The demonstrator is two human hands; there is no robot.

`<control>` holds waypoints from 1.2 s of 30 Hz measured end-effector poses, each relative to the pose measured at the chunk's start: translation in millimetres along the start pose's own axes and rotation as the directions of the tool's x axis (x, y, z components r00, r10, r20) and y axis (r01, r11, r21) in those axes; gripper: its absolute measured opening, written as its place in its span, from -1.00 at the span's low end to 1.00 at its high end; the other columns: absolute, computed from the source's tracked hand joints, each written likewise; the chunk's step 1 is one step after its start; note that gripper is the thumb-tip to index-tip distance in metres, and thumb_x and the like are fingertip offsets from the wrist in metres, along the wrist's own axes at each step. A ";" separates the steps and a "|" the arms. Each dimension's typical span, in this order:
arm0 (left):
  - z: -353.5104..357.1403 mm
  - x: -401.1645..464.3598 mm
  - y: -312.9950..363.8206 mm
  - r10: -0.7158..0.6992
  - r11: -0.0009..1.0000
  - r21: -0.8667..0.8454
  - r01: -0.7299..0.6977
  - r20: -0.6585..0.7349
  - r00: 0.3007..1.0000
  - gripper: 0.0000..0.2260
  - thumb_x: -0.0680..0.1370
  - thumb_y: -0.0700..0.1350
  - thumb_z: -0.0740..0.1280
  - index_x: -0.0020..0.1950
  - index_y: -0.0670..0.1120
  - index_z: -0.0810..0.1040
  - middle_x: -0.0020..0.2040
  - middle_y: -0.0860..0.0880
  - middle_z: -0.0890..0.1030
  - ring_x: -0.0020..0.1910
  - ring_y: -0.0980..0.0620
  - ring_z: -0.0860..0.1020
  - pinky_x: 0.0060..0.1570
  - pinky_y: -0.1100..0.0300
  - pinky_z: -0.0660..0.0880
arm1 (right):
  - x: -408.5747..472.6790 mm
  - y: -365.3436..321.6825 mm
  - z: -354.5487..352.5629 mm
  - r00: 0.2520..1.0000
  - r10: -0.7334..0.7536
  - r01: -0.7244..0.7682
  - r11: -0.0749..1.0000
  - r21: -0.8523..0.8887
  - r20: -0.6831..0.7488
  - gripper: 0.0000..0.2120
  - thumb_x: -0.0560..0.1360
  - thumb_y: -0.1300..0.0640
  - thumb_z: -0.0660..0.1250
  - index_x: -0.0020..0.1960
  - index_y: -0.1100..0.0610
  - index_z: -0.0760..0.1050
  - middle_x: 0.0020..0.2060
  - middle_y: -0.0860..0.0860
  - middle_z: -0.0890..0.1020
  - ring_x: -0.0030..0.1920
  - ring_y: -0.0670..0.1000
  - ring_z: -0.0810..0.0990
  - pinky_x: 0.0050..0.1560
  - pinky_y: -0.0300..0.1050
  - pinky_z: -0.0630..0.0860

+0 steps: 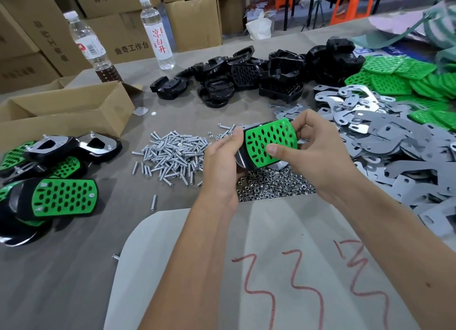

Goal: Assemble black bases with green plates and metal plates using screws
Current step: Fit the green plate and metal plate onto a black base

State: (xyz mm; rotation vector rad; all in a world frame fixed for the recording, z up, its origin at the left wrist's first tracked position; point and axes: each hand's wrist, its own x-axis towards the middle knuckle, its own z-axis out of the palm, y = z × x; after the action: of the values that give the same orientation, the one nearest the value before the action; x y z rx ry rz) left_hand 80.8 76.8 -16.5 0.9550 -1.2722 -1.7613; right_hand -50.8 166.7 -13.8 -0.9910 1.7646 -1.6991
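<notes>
Parts spread on a table (74, 268), one piece held over the middle

The left hand (222, 156) and right hand (318, 151) hold a plate (270, 142) on a base (240, 160) above the nuts (271, 184). Screws (172, 154) lie left of the nuts. Finished units (56, 179) sit far left, a box (66, 112) behind them, two bottles (158, 30) behind the box. Loose bases (259, 75) lie at the back centre. Metal plates (394, 151) cover the right side, with more loose plates (404, 80) behind them. A sheet (246, 268) lies nearest, under the forearms
</notes>
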 end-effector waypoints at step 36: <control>0.0 -2.5 7.0 0.008 0.999 -0.046 -0.002 0.135 0.991 -0.93 0.58 -0.14 0.45 0.01 -0.14 0.68 -0.06 -0.09 0.76 -0.11 0.00 0.72 -0.22 0.18 0.63 | 1.3 -7.5 -16.0 0.904 0.229 -0.397 0.764 0.509 0.361 -0.54 0.58 -0.09 0.30 0.24 0.26 0.60 0.10 0.21 0.72 0.18 0.18 0.70 0.12 0.10 0.68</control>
State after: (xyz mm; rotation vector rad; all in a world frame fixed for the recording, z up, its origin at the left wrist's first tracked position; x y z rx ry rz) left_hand 83.0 77.4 -9.4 0.8176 -1.3118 -1.8700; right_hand -62.8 176.0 -4.6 -0.5759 1.0507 -1.6202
